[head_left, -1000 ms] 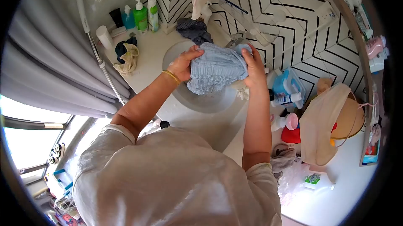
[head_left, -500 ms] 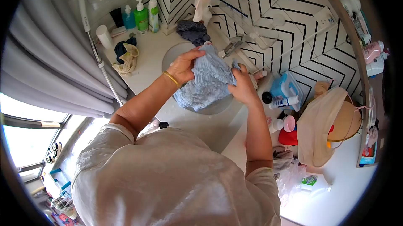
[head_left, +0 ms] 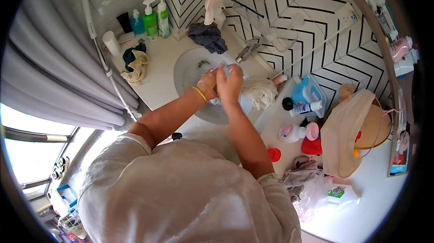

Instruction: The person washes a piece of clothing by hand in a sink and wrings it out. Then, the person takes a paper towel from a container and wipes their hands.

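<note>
Over the round white sink [head_left: 183, 73], my left hand [head_left: 207, 84] and my right hand [head_left: 229, 81] are closed against each other on the light blue cloth [head_left: 226, 68]. Only small bits of the cloth show between and above the fingers; the rest is hidden by my hands. A yellow bangle [head_left: 199, 94] circles my left wrist. The metal faucet [head_left: 248, 52] stands just beyond my right hand. Dark grey cloth [head_left: 208, 38] lies at the sink's far rim, and cream cloth [head_left: 261, 92] lies at its right rim.
Pump bottles [head_left: 150, 19] stand at the back left, near a dark and cream cloth bundle [head_left: 135, 63]. At right are a blue container [head_left: 308, 94], a white bottle with a pink cap [head_left: 291, 133], a red lid [head_left: 274, 154] and a hat [head_left: 373, 125].
My hands have come together over the sink, and the light blue cloth has gone from spread out to bunched between them. The cream cloth and red lid are now uncovered.
</note>
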Tool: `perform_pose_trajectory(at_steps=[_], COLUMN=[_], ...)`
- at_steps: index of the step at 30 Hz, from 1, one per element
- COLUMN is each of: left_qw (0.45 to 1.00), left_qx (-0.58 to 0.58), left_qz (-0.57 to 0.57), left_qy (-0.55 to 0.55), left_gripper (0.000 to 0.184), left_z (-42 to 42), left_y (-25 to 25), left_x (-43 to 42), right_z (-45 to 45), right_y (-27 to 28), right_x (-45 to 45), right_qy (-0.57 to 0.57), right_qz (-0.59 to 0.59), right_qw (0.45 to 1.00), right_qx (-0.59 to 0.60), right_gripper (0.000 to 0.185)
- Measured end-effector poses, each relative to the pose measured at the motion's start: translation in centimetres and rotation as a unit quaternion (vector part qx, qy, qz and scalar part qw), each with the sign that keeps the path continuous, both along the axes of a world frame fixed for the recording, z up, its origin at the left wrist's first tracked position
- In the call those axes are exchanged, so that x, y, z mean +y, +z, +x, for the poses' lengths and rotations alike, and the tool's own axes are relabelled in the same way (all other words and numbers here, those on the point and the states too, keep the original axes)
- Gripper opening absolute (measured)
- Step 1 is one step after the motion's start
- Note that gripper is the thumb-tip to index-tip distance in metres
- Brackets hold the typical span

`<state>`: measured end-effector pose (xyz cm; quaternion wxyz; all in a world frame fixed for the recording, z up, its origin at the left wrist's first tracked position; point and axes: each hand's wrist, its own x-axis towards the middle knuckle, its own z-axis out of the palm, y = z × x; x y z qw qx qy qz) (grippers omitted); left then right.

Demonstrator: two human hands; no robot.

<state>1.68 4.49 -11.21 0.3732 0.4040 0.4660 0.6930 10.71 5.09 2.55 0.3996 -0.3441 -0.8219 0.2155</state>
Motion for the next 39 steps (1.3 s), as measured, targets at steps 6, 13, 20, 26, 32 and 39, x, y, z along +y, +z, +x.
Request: perform_pose_trajectory(at_steps=[6,13,20,26,32,39], left_qw=[0.971,0.856,0.962,0.901,0.936,0.775], left_qx=[0.153,0.486,-0.263,-0.406,-0.328,-0.484], left_qz=[-0.155,-0.122,-0.008,-0.064,-0.086,-0.312], left_qy=[0.097,0.123,-0.075,-0.14,-0.097,-0.259], left_gripper=[0.054,0.069,0.058,0.063,0.069,0.088], left_z=[1.1,1.6,-1.3,1.1,1.3,2.6], left_y=[13.6,8.4,6.9,15.5,14.1,6.8], left_x=[-5.3,-4.3,-0.8,-3.3,-4.8,-8.1], right_z=[0.4,0.8,3.8,3.9,4.8,4.8], right_y=[0.5,-2.1,-1.1,-4.8,-3.2,-2.7], right_x=[-0.7,3.3,4.7,3.5,3.5,5.3], right_qy=[0.011,-0.056,0.045,0.134,0.145,0.184], right_qz=[-0.058,-0.098,-0.404,-0.373,-0.551,-0.664], right_qw=[0.998,0.993,0.893,0.896,0.748,0.599], right_qx=[0.037,-0.025,0.191,0.199,0.34,0.408], right_gripper=[0.028,0.025,0.059,0.072,0.036,0.035])
